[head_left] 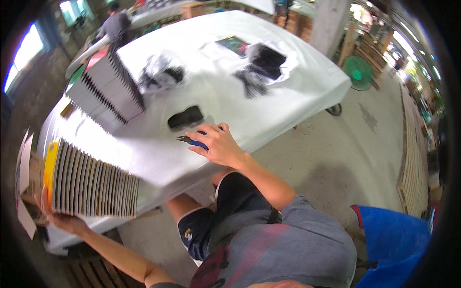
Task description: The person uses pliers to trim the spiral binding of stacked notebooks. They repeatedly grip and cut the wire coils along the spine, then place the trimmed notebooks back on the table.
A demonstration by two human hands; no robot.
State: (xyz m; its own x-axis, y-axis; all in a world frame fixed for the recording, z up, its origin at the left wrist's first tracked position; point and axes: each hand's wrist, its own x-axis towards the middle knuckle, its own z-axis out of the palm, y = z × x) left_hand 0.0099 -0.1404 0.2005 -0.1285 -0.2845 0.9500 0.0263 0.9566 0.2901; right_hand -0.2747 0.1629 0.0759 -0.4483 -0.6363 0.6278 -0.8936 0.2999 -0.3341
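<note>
Around the near left corner of a row of spiral-bound books [91, 185], my left hand [65, 221] is closed, its fingers against the yellow cover at the end. The books stand packed side by side at the table's left edge. My right hand [216, 144] grips a pair of blue-handled cutting pliers [197, 140] above the near edge of the table, their dark jaws pointing left. Just beyond the jaws lies a black object [186, 117], blurred, whose kind I cannot make out. A tall pile of spiral-bound books [103, 91] stands farther back on the left.
The table has a white cover [216, 91]. Clear plastic with dark contents [163, 74] lies toward the back, and a plastic bag with black pieces [266, 62] to its right. A green fan [357, 73] stands beyond the right corner. Another person [115, 29] is at the far left.
</note>
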